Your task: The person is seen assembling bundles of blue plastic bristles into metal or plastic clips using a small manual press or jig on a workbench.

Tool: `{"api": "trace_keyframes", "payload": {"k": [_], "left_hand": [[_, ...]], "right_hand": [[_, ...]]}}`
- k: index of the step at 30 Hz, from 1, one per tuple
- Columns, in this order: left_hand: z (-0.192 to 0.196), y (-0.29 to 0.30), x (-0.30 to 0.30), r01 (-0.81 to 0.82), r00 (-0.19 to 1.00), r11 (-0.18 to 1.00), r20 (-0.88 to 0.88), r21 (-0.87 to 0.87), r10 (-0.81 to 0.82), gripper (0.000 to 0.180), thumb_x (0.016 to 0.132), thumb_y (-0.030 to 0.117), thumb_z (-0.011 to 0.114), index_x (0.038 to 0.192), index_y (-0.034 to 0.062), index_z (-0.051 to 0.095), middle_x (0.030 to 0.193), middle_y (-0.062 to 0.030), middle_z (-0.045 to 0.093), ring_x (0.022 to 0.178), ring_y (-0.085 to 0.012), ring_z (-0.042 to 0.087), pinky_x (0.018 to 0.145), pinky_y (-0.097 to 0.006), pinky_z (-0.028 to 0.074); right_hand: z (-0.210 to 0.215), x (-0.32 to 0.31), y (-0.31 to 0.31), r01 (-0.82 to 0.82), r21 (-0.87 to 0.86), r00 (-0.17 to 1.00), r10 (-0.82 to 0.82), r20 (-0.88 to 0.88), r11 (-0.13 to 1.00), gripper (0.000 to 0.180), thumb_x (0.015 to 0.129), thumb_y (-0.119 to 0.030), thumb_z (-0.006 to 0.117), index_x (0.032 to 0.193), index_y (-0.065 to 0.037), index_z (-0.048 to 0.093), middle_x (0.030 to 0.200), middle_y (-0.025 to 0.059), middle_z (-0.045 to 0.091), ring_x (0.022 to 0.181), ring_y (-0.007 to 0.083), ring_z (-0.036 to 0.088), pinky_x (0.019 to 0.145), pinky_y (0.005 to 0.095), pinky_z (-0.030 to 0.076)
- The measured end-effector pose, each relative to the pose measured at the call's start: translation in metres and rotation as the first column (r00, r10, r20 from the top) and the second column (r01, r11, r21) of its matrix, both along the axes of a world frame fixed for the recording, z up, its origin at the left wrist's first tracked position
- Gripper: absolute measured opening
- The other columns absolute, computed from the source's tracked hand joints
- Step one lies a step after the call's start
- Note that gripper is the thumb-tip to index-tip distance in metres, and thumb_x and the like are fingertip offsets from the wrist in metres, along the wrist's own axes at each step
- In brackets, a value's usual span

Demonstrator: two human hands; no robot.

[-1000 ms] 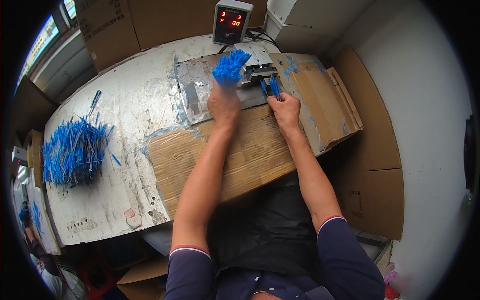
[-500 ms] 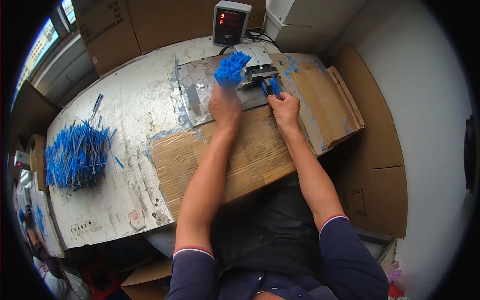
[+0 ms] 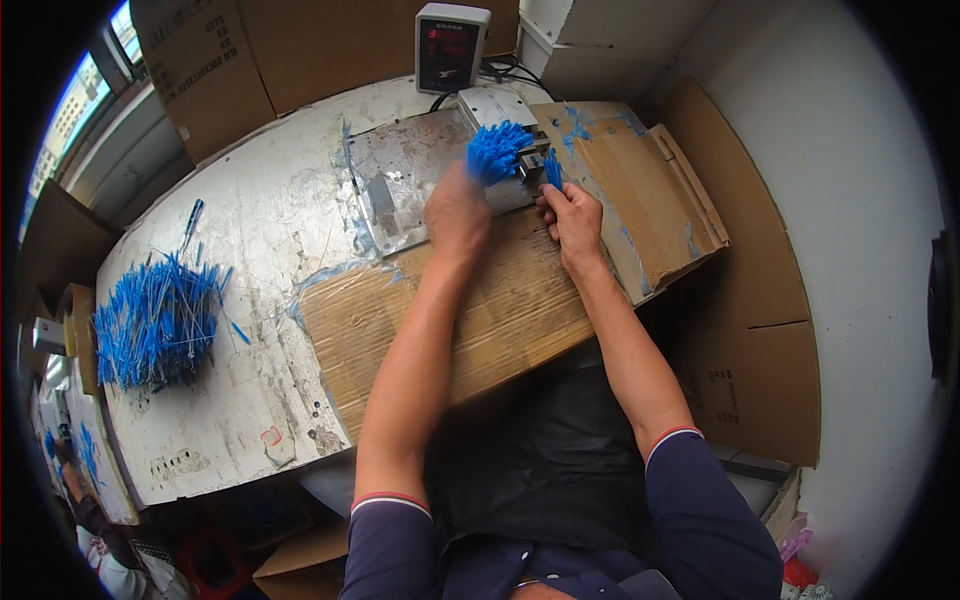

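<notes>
A thick bundle of thin blue sticks [image 3: 497, 152] is in my left hand [image 3: 458, 208], its blue ends fanned out beside a small metal clamping block [image 3: 530, 165]. My left hand is slightly blurred, with its fingers closed round the bundle. Right of the block, my right hand [image 3: 573, 218] pinches a few blue sticks [image 3: 552, 168] between thumb and fingers, blue ends pointing away from me. The block belongs to a small bench machine [image 3: 493, 105] and is partly hidden by the bundle. What exactly the sticks are I cannot make out.
A large heap of blue and silvery sticks [image 3: 160, 320] lies on the worn white table [image 3: 270, 230] at left, near a screwdriver-like tool [image 3: 193, 222]. Behind stands a controller box [image 3: 450, 50] with a red display. Flattened cardboard [image 3: 440, 300] covers the front edge. Another person's arm [image 3: 75, 485] shows far left.
My left hand has brought the bundle to the right and a little nearer, close to the metal block. My right hand stays near its place, its fingers slightly shifted on the small sticks.
</notes>
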State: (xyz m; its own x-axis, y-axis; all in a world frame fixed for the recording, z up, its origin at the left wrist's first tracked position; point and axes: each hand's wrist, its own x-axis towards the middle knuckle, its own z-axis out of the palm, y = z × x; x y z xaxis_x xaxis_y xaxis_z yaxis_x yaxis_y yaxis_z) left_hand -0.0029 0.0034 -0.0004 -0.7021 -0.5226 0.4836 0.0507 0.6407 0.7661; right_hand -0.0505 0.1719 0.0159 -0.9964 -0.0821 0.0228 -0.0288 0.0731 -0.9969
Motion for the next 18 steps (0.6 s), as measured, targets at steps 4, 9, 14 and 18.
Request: {"api": "trace_keyframes", "payload": {"k": [4, 9, 14, 18], "left_hand": [[0.0021, 0.0007, 0.0, 0.012, 1.0, 1.0, 0.01, 0.011, -0.012, 0.011, 0.094, 0.012, 0.059, 0.103, 0.0077, 0.063, 0.092, -0.0223, 0.069, 0.088, -0.0461, 0.066, 0.075, -0.055, 0.05], [0.0022, 0.0012, -0.0007, 0.006, 1.0, 1.0, 0.009, -0.013, -0.005, 0.013, 0.09, 0.007, 0.063, 0.103, 0.0071, 0.063, 0.091, -0.0218, 0.068, 0.088, -0.0456, 0.066, 0.076, -0.053, 0.05], [-0.0002, 0.0016, -0.0013, 0.013, 0.999, 0.997, 0.034, -0.071, -0.011, 0.014, 0.088, 0.004, 0.063, 0.103, 0.0069, 0.064, 0.093, -0.0192, 0.068, 0.091, -0.0423, 0.067, 0.078, -0.051, 0.051], [-0.0015, 0.0013, -0.0002, 0.028, 1.0, 0.988, 0.005, -0.153, -0.028, 0.02, 0.085, 0.001, 0.062, 0.105, 0.006, 0.065, 0.097, -0.0179, 0.068, 0.095, -0.0403, 0.067, 0.081, -0.05, 0.052]], "right_hand": [[0.0015, 0.004, 0.0047, 0.008, -0.142, 0.998, 0.0, 0.059, 0.99, 0.011, 0.095, -0.009, 0.069, 0.096, 0.002, 0.07, 0.074, 0.0016, 0.063, 0.059, 0.0067, 0.058, 0.044, 0.0211, 0.044], [0.0037, 0.0064, 0.0013, 0.074, -0.205, 0.997, -0.066, 0.042, 0.976, 0.005, 0.091, -0.001, 0.071, 0.091, 0.002, 0.066, 0.074, 0.0034, 0.064, 0.057, 0.0095, 0.06, 0.048, 0.0236, 0.053], [0.0032, 0.0071, 0.0044, 0.014, -0.24, 0.995, 0.01, 0.099, 0.971, 0.008, 0.087, 0.001, 0.073, 0.088, 0.001, 0.065, 0.075, 0.0054, 0.065, 0.058, 0.0113, 0.063, 0.047, 0.0247, 0.055], [0.0043, 0.0095, 0.0023, -0.01, -0.169, 0.994, 0.029, 0.107, 0.985, 0.011, 0.085, 0.003, 0.074, 0.086, 0.0, 0.064, 0.074, 0.0055, 0.065, 0.057, 0.0118, 0.063, 0.045, 0.0253, 0.054]]}}
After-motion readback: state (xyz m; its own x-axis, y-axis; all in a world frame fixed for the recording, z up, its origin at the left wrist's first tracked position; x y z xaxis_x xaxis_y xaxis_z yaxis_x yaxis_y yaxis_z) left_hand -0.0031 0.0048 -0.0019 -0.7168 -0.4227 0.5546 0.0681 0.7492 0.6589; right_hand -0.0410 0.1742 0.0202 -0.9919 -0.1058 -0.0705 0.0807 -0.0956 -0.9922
